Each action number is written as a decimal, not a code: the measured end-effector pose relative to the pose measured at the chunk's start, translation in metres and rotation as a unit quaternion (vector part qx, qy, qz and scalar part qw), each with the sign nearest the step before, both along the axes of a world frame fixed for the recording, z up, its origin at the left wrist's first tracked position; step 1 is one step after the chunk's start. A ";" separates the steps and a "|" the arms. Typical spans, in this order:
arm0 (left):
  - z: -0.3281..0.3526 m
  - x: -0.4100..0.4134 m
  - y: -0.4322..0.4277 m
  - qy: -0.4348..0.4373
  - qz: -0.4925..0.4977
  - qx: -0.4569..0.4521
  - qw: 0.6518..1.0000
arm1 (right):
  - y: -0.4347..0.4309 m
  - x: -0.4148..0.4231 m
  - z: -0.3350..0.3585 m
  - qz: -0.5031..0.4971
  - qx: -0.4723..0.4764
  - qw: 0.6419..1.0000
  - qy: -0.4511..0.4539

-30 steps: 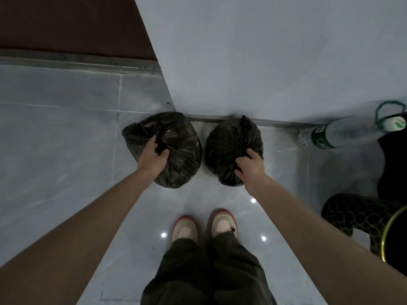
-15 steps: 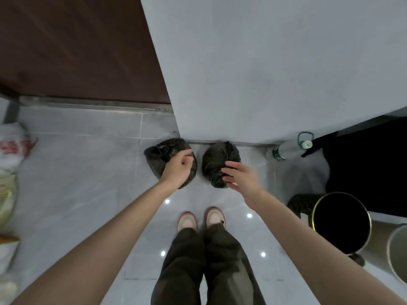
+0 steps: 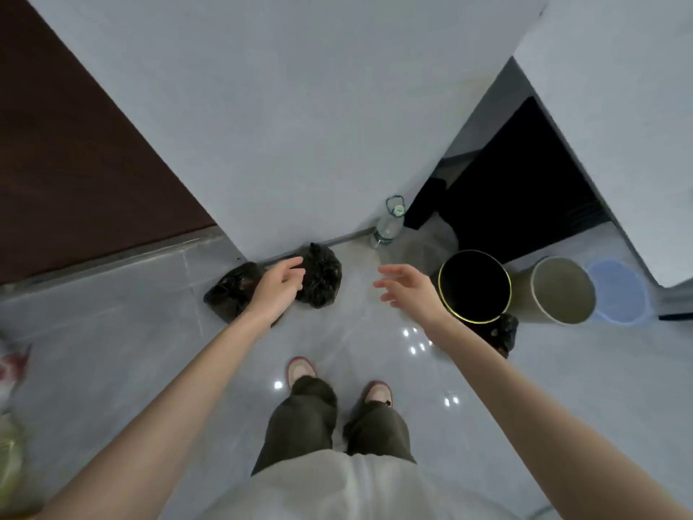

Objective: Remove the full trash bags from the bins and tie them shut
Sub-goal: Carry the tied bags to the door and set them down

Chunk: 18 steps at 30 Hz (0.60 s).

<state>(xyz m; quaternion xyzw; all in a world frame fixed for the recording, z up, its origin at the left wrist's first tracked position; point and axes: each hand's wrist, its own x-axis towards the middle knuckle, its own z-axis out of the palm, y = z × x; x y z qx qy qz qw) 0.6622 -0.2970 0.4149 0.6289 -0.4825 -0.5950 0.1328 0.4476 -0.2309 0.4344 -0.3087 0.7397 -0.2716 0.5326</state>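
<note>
Hands: left hand (image 3: 277, 290) hovers over the two bags by the wall (image 3: 300, 144), fingers loosely curled, nothing in them. The right hand (image 3: 408, 289) is spread wide, empty, out toward the black bin (image 3: 476, 268).

Bags: left bag (image 3: 228, 298) and right bag (image 3: 324, 281) sit side by side on the floor (image 3: 150, 350), necks bunched on top. A third bag (image 3: 504, 334) lies at the black bin's foot, partly behind the right forearm; tied or not, cannot tell.

Judgement: bins come next. Steady the bin with one hand, gather the liner rim evenly, lift straight up, twist the neck before knotting. Thin film likely tears if yanked.

Materials: bags are crinkled glossy black film, lumpy rounds. The black bin is a cylinder with a thin gold-coloured rim, its interior too dark to read. The beige bin (image 3: 562, 294) is smooth, matte; the blue bin (image 3: 618, 290) translucent. Floor tile polished, throws back light spots
</note>
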 end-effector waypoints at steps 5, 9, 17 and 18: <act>0.034 -0.054 0.038 0.020 -0.062 0.004 0.998 | 0.073 -0.048 0.018 -0.102 0.003 0.995 -0.016; 0.047 -0.100 0.085 0.021 -0.102 -0.013 0.994 | 0.141 -0.085 0.023 -0.147 0.003 0.989 -0.010; 0.064 -0.192 0.209 0.003 -0.169 -0.033 0.985 | 0.293 -0.149 0.036 -0.191 0.013 0.981 -0.028; 0.067 -0.204 0.223 0.003 -0.180 -0.034 0.983 | 0.310 -0.159 0.040 -0.202 0.010 0.979 -0.030</act>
